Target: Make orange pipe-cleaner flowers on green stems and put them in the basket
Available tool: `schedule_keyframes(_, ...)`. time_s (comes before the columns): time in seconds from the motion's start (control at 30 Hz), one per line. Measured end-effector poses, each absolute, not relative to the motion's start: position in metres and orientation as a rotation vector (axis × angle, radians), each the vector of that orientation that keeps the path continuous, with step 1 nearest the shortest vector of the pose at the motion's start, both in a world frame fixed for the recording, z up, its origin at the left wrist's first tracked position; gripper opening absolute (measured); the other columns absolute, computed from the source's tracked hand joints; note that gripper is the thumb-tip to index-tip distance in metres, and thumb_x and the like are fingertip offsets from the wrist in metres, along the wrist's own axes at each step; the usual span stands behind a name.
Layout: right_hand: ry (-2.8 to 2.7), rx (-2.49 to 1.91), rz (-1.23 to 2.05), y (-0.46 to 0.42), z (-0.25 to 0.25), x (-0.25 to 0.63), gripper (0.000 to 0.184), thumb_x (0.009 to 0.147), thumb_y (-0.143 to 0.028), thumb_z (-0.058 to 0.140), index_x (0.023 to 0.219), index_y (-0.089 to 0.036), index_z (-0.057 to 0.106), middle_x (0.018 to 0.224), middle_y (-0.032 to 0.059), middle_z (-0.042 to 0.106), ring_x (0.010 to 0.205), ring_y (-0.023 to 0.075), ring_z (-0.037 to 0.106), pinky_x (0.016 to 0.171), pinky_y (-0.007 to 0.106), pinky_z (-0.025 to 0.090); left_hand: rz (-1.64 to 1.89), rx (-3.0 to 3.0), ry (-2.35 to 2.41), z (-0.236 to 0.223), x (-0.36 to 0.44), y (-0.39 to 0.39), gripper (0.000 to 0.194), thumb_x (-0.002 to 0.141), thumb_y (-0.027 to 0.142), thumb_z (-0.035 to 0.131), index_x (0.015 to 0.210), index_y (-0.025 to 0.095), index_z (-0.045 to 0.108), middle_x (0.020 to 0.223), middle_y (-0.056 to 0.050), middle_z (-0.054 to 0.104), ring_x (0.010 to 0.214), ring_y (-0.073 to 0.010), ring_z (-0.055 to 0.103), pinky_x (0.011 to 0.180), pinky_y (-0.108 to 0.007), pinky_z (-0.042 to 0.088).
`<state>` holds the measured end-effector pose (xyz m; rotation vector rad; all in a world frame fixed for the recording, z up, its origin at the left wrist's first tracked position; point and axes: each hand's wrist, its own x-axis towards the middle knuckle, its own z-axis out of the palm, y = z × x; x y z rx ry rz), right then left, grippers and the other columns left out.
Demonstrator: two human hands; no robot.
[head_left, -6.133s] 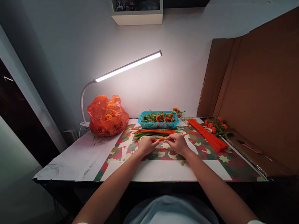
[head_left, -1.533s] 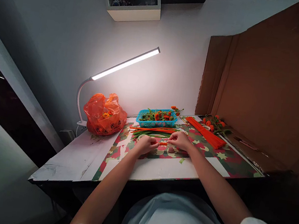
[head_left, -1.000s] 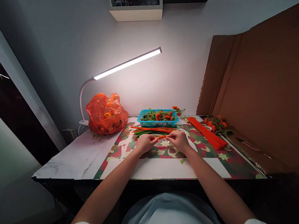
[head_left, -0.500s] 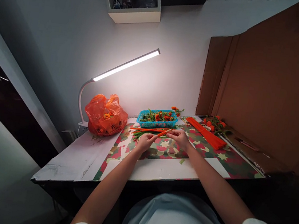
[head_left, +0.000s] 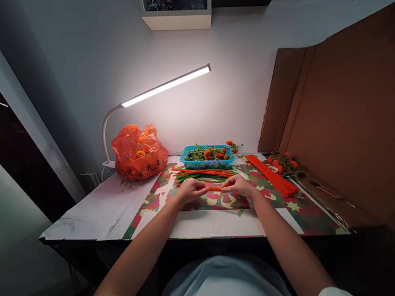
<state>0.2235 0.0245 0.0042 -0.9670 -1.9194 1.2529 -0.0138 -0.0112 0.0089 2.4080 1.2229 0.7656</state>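
Note:
A thin pale stick with an orange pipe cleaner coiled around it [head_left: 214,189] is held level between my two hands, above the patterned table cover. My left hand [head_left: 191,190] pinches its left end, fingers closed. At the other end, my right hand [head_left: 239,186] has its fingertips closed on the stick. Just behind the hands lie loose green and orange pipe cleaners [head_left: 197,173]. A thick bundle of orange pipe cleaners [head_left: 270,175] rests to the right of my right hand.
A blue basket [head_left: 205,166] of orange pipe-cleaner flowers stands by the wall. To the left are an orange plastic bag [head_left: 139,160] and a lit desk lamp [head_left: 167,86]. More orange flowers [head_left: 282,163] lie at the right, near a cardboard panel [head_left: 351,110].
The coiled stick has gone from slanting up to the right to nearly level, and sits slightly lower. My right hand has moved a little down with it, both hands still holding.

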Motion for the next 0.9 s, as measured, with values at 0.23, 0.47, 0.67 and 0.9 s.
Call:
schedule_keyframes(0.23,-2.053,-1.043,1.072,0.025,-0.003,0.223,0.027,0.059,-0.039,0.074,0.07,-0.014,0.075,0.066,0.0064,0.069,0.056,0.0147,0.057,0.051,0.025,0.039,0.687,2.56,1.298,0.013,-0.011,-0.015,0.037,0.078,0.039,0.048,0.051,0.015,0.042,0.049,0.005,0.029,0.05,-0.0077,0.025,0.051,-0.025,0.017)
schedule_keyframes(0.47,-2.09,-1.168,0.552,0.021,0.0,0.22,0.018,0.067,-0.038,0.07,0.064,-0.02,0.073,0.065,0.0036,0.07,0.063,0.0163,0.06,0.065,0.028,0.039,0.658,2.505,1.458,0.006,-0.008,-0.01,0.04,0.08,0.045,0.045,0.052,0.016,0.047,0.048,0.004,0.035,0.049,-0.0084,0.028,0.05,-0.026,0.016)
schedule_keyframes(0.67,-2.109,-1.169,0.316,0.018,0.003,0.218,0.021,0.077,-0.038,0.064,0.065,-0.024,0.072,0.07,0.0016,0.071,0.069,0.0168,0.061,0.082,0.035,0.029,0.687,2.469,1.467,0.003,-0.008,-0.008,0.042,0.079,0.047,0.046,0.051,0.016,0.048,0.049,0.004,0.035,0.049,-0.0085,0.027,0.05,-0.026,0.015)
schedule_keyframes(0.9,-2.07,-1.081,0.031,0.014,0.002,0.213,0.026,0.087,-0.031,0.053,0.069,-0.021,0.068,0.077,0.0037,0.071,0.077,0.0178,0.058,0.08,0.035,0.022,0.783,2.335,1.608,0.007,-0.001,-0.011,0.044,0.08,0.048,0.045,0.05,0.016,0.044,0.047,0.003,0.032,0.048,-0.0089,0.024,0.049,-0.027,0.014)
